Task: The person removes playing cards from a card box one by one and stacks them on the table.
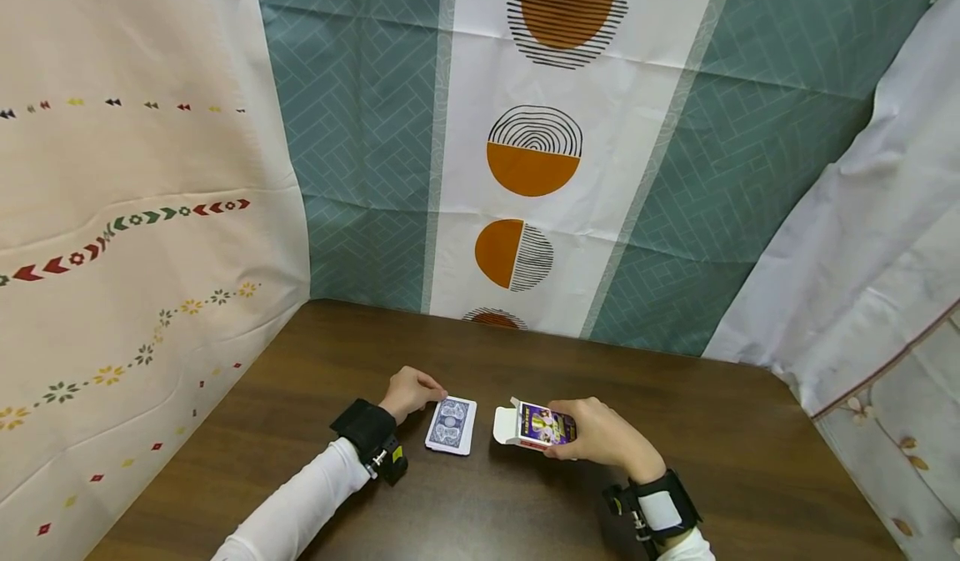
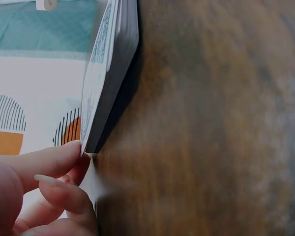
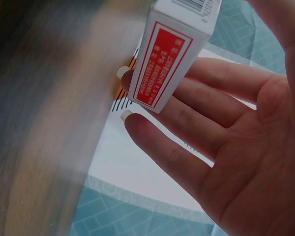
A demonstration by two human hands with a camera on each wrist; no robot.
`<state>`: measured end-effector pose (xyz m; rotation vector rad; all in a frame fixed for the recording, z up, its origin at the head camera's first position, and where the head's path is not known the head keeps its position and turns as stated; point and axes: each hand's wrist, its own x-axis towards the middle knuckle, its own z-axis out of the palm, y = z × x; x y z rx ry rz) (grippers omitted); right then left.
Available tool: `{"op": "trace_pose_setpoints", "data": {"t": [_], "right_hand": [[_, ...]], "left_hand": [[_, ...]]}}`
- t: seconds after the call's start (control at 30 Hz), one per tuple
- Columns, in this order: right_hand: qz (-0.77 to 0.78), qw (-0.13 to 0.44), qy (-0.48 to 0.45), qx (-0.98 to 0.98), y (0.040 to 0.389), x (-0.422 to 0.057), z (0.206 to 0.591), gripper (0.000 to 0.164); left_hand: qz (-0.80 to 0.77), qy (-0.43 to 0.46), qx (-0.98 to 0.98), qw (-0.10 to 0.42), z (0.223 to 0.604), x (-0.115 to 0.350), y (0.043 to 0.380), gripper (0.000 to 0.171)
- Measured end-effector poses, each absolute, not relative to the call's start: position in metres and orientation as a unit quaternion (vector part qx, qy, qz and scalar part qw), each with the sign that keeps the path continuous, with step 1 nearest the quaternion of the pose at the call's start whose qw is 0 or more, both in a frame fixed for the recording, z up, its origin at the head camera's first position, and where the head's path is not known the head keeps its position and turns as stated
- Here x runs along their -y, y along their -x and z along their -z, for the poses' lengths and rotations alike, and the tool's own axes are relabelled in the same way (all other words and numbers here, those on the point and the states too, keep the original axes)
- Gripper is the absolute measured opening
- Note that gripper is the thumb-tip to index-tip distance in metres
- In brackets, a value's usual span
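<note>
A stack of playing cards [image 1: 451, 425] with blue-and-white patterned backs lies on the wooden table. My left hand [image 1: 409, 393] pinches its far left corner between thumb and finger; in the left wrist view the thumb [image 2: 59, 160] meets the edge of the cards [image 2: 105, 73]. To the right, my right hand [image 1: 600, 434] grips a purple and white card box [image 1: 546, 425] just above the table, its white flap open toward the cards. A red printed side of the box [image 3: 163, 66] and part of a barcode show in the right wrist view. The inside of the box is hidden.
The brown wooden table [image 1: 525, 511] runs back to a teal and white curtain [image 1: 375, 127] with orange circles. A cream patterned cloth [image 1: 150, 294] hangs at the left and a white cloth [image 1: 862, 252] at the right. Each wrist wears a black camera strap [image 1: 365, 428].
</note>
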<state>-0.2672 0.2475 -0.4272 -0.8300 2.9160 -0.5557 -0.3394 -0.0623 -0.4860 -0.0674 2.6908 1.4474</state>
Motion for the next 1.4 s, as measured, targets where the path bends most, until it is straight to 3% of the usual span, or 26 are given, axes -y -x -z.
{"op": "trace_pose_setpoints", "data": {"t": [0.53, 0.77, 1.03, 1.4], "right_hand": [[0.181, 0.015, 0.288, -0.940, 0.268, -0.248, 0.428, 0.057], [0.175, 0.013, 0.284, -0.943, 0.268, -0.249, 0.429, 0.058], [0.169, 0.018, 0.278, -0.945, 0.266, -0.247, 0.422, 0.061], [0.169, -0.002, 0.290, -0.942, 0.259, -0.242, 0.413, 0.057]], "left_hand": [[-0.461, 0.026, -0.887, 0.035, 0.484, 0.063, 0.337, 0.019], [-0.464, -0.085, -0.882, 0.007, 0.459, 0.052, 0.318, 0.012], [-0.465, -0.241, -0.850, 0.055, 0.425, 0.018, 0.291, 0.010], [-0.516, -0.201, -0.827, 0.093, 0.438, -0.007, 0.277, 0.015]]}}
